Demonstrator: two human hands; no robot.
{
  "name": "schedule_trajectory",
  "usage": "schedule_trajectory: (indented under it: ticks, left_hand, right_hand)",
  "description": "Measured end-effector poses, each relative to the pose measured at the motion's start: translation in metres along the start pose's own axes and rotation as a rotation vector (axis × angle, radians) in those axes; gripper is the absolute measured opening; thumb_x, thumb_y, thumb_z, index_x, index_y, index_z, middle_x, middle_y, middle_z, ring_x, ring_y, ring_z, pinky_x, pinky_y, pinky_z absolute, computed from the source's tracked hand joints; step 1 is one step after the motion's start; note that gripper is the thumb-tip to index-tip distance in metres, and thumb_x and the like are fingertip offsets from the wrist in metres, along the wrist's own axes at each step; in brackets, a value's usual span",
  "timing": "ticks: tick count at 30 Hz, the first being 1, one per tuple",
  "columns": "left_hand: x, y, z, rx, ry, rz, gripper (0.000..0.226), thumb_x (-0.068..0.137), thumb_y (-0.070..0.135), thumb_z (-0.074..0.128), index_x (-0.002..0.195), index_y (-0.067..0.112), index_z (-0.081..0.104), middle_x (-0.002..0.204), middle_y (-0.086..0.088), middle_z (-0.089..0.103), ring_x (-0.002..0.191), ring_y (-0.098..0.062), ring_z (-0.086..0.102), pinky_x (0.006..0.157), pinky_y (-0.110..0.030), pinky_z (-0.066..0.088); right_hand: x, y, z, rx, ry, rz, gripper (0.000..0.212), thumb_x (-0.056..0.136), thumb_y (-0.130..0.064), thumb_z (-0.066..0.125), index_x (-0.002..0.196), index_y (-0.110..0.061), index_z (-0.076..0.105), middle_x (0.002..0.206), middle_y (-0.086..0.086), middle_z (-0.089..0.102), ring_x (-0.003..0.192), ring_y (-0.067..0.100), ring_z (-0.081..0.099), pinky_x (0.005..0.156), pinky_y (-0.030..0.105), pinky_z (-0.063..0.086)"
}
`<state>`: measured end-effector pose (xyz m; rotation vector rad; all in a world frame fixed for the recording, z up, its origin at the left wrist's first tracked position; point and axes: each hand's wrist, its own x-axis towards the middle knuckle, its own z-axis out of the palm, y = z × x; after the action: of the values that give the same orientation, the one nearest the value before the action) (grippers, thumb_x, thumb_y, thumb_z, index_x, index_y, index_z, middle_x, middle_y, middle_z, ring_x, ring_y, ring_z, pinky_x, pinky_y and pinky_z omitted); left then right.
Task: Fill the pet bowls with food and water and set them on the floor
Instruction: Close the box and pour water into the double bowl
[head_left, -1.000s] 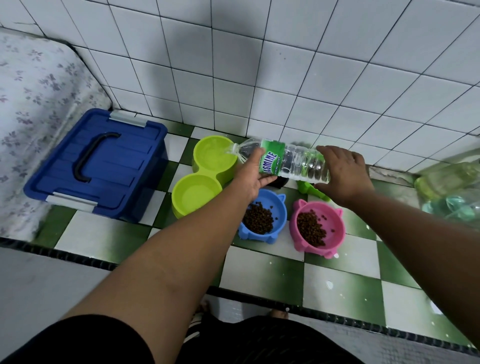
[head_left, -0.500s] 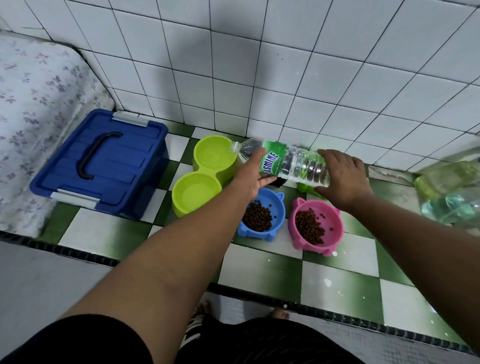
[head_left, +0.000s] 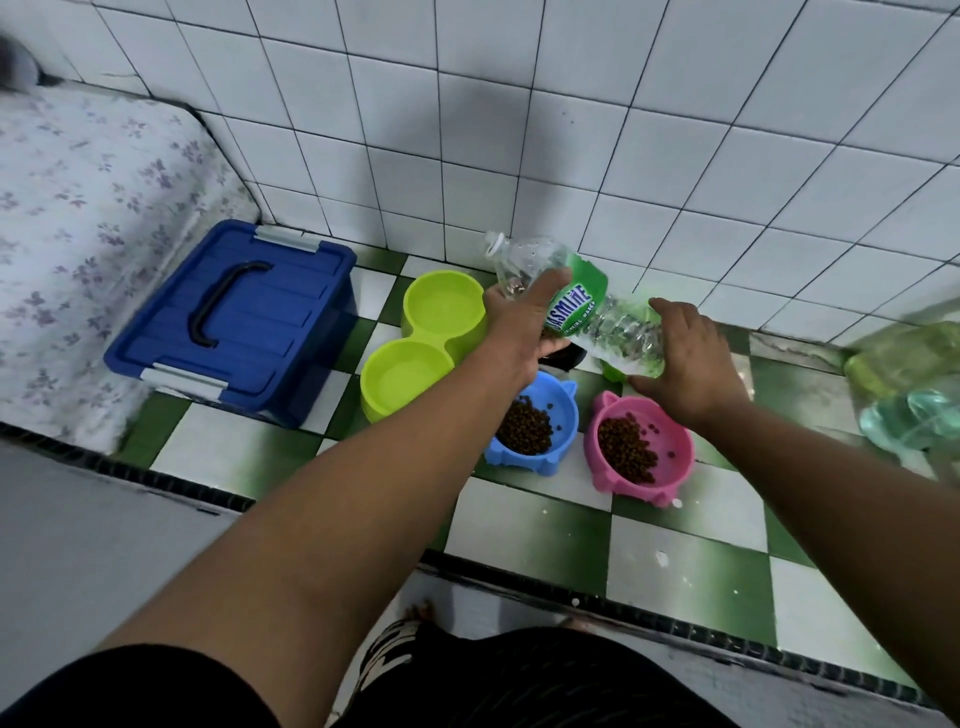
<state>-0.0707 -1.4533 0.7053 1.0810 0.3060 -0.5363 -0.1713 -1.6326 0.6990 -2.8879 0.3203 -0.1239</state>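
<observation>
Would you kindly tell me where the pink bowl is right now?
In the head view, the pink bowl sits on the checkered ledge, right of the blue bowl, beneath the right hand.

Green label (head_left: 575, 302) on the water bottle (head_left: 621, 335) reads "JASMINE" — smaller print beneath blurred.

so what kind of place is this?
Probably a home, a tiled corner beside a bed: white wall tiles, what looks like a floral mattress at left, and pet bowls on a green-and-white checkered surface.
</observation>
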Motion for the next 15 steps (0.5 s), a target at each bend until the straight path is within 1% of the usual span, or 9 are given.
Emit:
schedule_trajectory:
  ticks: [2,5,7,10,13,15]
  left_hand:
    - [-0.005,-0.002,0.000,0.005,0.005,0.017,0.067,0.080,0.022,0.084,0.126,0.018,0.036,0.127,-0.012,0.057,0.097,-0.028,0.068,0.088,-0.060,0.057]
    - [-0.012,-0.010,-0.005,-0.024,0.024,0.025,0.071,0.078,0.023,0.086,0.129,0.016,0.036,0.134,-0.016,0.055,0.105,-0.031,0.069,0.087,-0.063,0.057]
    - [-0.018,-0.017,-0.010,-0.058,0.032,0.023,0.072,0.079,0.022,0.085,0.131,0.015,0.036,0.132,-0.017,0.056,0.108,-0.034,0.068,0.087,-0.063,0.057]
    - [-0.027,-0.026,-0.016,-0.088,0.047,0.010,0.072,0.081,0.022,0.084,0.134,0.015,0.036,0.131,-0.017,0.057,0.106,-0.033,0.068,0.087,-0.058,0.059]
    - [-0.033,-0.035,-0.024,-0.096,0.085,0.005,0.069,0.081,0.024,0.084,0.132,0.016,0.039,0.127,-0.013,0.061,0.098,-0.027,0.070,0.082,-0.054,0.061]
    - [-0.035,-0.040,-0.030,-0.111,0.103,-0.001,0.070,0.079,0.026,0.085,0.132,0.015,0.041,0.126,-0.014,0.063,0.102,-0.029,0.071,0.080,-0.056,0.061]
  right_hand:
    - [-0.005,-0.001,-0.001,-0.001,0.005,-0.012,0.099,0.068,-0.032,0.087,0.148,-0.015,0.031,0.141,0.014,0.044,0.128,0.037,0.042,0.107,0.055,0.038]
    - [-0.011,0.000,-0.002,-0.033,-0.010,-0.031,0.102,0.068,-0.035,0.087,0.150,-0.013,0.031,0.142,0.016,0.043,0.128,0.038,0.043,0.107,0.054,0.039]
    - [-0.016,0.001,-0.002,-0.065,-0.022,-0.053,0.103,0.069,-0.037,0.086,0.151,-0.011,0.030,0.142,0.017,0.043,0.127,0.039,0.043,0.105,0.054,0.040]
    - [-0.024,0.002,0.000,-0.082,-0.029,-0.068,0.101,0.071,-0.040,0.085,0.152,-0.012,0.030,0.145,0.016,0.041,0.130,0.037,0.042,0.106,0.054,0.039]
    - [-0.031,0.001,0.003,-0.112,-0.029,-0.104,0.099,0.072,-0.041,0.084,0.151,-0.014,0.031,0.145,0.014,0.042,0.131,0.035,0.041,0.105,0.052,0.037]
    - [-0.035,-0.001,0.002,-0.130,-0.035,-0.127,0.097,0.072,-0.040,0.084,0.151,-0.017,0.032,0.145,0.012,0.042,0.131,0.034,0.041,0.104,0.052,0.036]
